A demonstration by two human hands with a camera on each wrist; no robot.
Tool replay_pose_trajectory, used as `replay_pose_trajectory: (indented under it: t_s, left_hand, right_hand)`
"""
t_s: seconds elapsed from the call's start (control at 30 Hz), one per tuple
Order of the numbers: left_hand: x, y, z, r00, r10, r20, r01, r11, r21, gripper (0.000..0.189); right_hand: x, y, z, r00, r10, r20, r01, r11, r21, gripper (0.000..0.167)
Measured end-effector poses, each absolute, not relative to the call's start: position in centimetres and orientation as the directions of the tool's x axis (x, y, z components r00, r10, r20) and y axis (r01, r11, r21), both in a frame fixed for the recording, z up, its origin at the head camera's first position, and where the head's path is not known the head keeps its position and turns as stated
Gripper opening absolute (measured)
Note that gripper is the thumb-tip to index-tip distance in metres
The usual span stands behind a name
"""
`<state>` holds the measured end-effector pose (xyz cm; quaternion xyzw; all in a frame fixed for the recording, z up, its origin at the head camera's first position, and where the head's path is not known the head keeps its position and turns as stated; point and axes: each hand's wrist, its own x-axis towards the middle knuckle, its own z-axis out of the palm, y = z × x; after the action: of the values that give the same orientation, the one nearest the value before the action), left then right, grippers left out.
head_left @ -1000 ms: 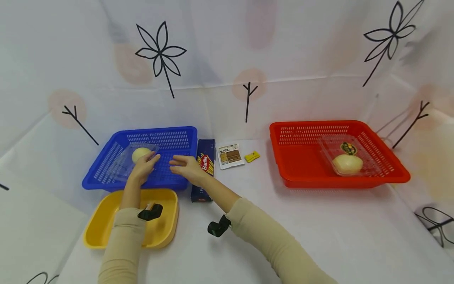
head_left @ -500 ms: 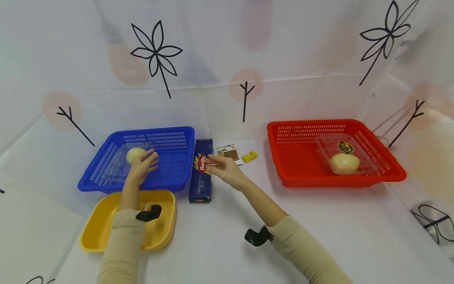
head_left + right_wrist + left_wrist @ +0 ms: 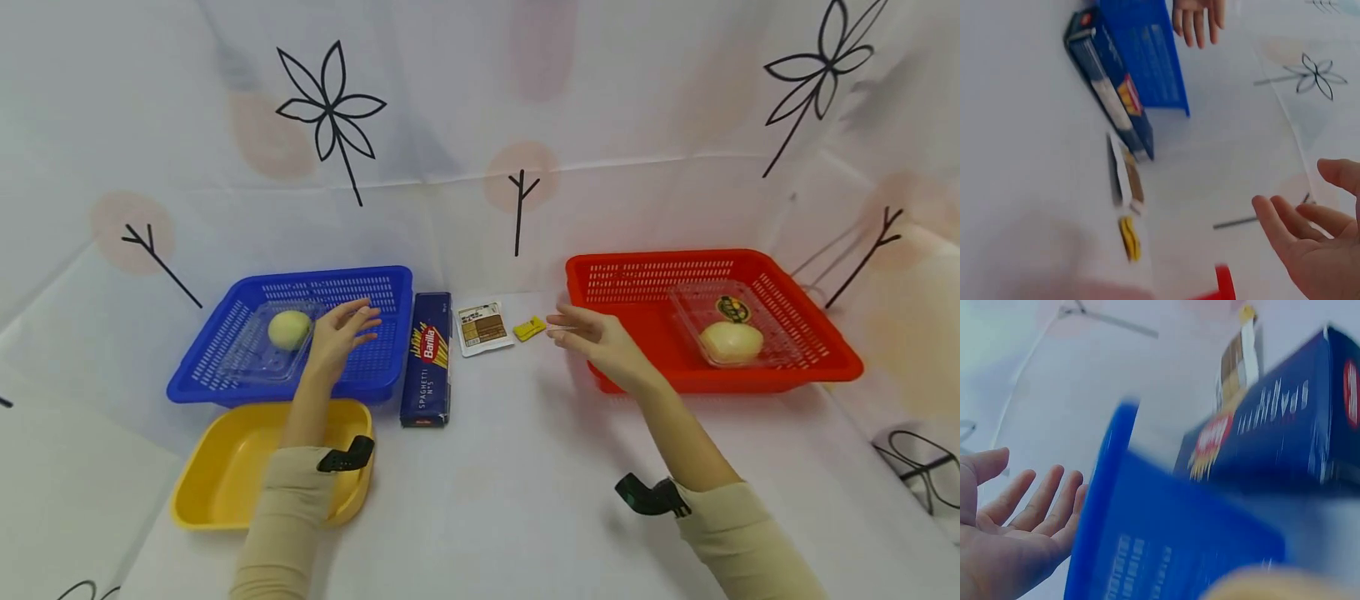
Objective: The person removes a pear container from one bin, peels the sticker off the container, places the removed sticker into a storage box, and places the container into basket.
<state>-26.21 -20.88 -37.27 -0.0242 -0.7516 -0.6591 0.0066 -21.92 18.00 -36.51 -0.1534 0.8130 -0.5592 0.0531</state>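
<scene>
My left hand (image 3: 336,340) hovers over the right half of the blue basket (image 3: 382,367), fingers relaxed and holding nothing. Beside it in that basket lies a clear plastic box (image 3: 251,354) with a pale round onion-like item (image 3: 289,330). My right hand (image 3: 600,340) is in the air at the left rim of the red basket (image 3: 622,367), fingers loosely spread with nothing in them. Close to its fingertips lies a small yellow packet (image 3: 529,328). The right wrist view also shows the palm of the right hand (image 3: 1322,250) bare.
A navy Barilla spaghetti box (image 3: 427,367) lies right of the blue basket, beside a white-and-brown pouch (image 3: 483,328). A yellow tub (image 3: 225,475) stands in front, under the left forearm. In the red basket are a clear box (image 3: 772,342) and a pale rounded item (image 3: 732,342).
My right hand has swung right from the blue basket, past the spaghetti box, to the red basket. My left hand has drawn away rightward from the round pale item, uncovering it.
</scene>
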Motion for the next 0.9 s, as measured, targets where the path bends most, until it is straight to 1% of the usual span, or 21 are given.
replay_pose_trajectory:
  t_s: [0.13,0.37,0.47,0.57,0.6,0.67,0.8,0.87,0.9]
  left_hand:
    - [-26.4,-18.3,-37.2,-0.997,0.054,0.059,0.064,0.11,0.992,0.045]
    - [-27.1,-13.9,-37.5,-0.987,0.139,0.087,0.092,0.033,0.995,0.039]
    - [-27.4,-12.3,-37.8,-0.981,0.169,0.098,0.101,0.008,0.995,0.037]
    - [-27.5,-10.9,-38.0,-0.975,0.196,0.105,0.11,0.016,0.994,0.037]
    - [-27.5,-10.5,-38.0,-0.973,0.202,0.108,0.114,0.02,0.993,0.037]
    - [-27.5,-9.7,-38.1,-0.972,0.211,0.108,0.116,0.027,0.993,0.037]
    - [-27.5,-7.9,-38.1,-0.971,0.214,0.108,0.115,0.022,0.993,0.037]
    - [-27.4,-7.0,-38.2,-0.971,0.215,0.1,0.105,0.009,0.994,0.037]
    - [-27.4,-6.5,-38.3,-0.971,0.218,0.096,0.097,-0.002,0.995,0.036]
  right_hand:
    - [-21.7,20.9,-36.6,-0.96,-0.269,0.076,-0.171,0.351,-0.92,0.061]
    - [-21.4,25.7,-36.8,-0.98,-0.165,0.111,-0.168,0.383,-0.908,0.059]
    - [-21.4,27.7,-37.0,-0.989,-0.107,0.102,-0.137,0.402,-0.906,0.06]
    - [-21.5,29.5,-37.0,-0.996,-0.027,0.087,-0.091,0.415,-0.905,0.063]
    - [-21.5,30.1,-37.0,-0.997,-0.002,0.08,-0.075,0.389,-0.918,0.064]
    - [-21.6,31.2,-37.0,-0.996,0.038,0.076,-0.061,0.295,-0.954,0.064]
    - [-21.7,33.3,-37.3,-0.992,0.088,0.087,-0.085,0.027,-0.996,0.065]
    - [-21.8,34.3,-37.5,-0.989,0.116,0.09,-0.096,-0.049,-0.994,0.066]
    - [-21.8,34.8,-37.6,-0.988,0.132,0.082,-0.091,-0.063,-0.994,0.067]
